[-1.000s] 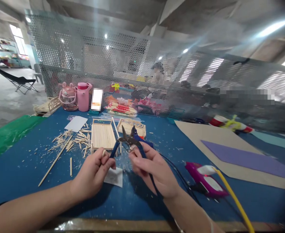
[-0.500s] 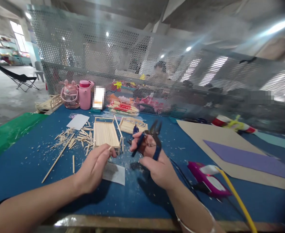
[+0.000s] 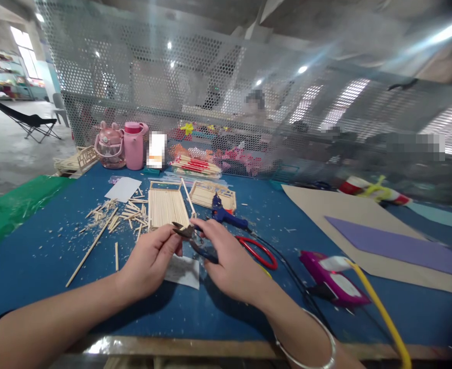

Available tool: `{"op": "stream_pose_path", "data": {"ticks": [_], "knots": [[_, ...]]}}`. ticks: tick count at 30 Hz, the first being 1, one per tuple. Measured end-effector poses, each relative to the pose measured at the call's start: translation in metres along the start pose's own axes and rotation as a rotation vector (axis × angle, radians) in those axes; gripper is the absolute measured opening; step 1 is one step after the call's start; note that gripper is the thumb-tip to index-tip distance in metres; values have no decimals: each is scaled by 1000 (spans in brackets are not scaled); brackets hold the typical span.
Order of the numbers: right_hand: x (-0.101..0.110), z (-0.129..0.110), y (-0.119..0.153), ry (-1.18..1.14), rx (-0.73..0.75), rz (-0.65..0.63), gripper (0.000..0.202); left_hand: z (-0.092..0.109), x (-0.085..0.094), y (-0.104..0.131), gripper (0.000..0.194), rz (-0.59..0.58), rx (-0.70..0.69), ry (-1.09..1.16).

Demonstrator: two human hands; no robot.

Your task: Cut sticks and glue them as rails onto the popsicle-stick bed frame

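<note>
Head view | Right hand [image 3: 229, 261], grip around pliers [image 3: 186, 232] | likely stiff; hold by handles [image 3: 205, 252] | left hand [image 3: 146, 261] pinched, contents hidden

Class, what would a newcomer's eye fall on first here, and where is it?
Probably the dark pliers in the grip of the right hand, their tips at the left hand. Beyond lies the pale slatted frame, loose sticks scattered to its left. The magenta device stands out at right.
</note>
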State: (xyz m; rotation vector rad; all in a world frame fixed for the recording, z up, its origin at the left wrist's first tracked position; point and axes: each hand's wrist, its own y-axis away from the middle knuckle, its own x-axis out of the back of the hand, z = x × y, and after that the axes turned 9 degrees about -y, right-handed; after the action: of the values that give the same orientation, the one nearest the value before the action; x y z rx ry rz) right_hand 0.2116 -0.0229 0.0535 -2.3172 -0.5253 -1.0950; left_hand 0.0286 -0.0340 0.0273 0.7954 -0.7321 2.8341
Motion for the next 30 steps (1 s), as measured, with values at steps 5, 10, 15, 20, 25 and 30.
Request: {"op": "stream_pose_path", "data": {"ticks": [5,10,15,20,25,30], "knots": [[0,0,-1,-5,0,-10,57,-1,-1,1,32,-12,-7,-9],[-8,8,-2,22,86,88,56,-1,1,3,28,-52,0,14],[-22,17,-5,246,173,250,62,1,-3,4,35,-14,123,-22],[-21,16,-9,442,216,372,59,6,-5,6,36,57,183,44],[-23,8,-10,-49,187,195,58,3,4,-2,28,42,-35,-105],[-19,9,-12,-485,-98,183,40,0,9,1,28,30,-193,-108]]}}
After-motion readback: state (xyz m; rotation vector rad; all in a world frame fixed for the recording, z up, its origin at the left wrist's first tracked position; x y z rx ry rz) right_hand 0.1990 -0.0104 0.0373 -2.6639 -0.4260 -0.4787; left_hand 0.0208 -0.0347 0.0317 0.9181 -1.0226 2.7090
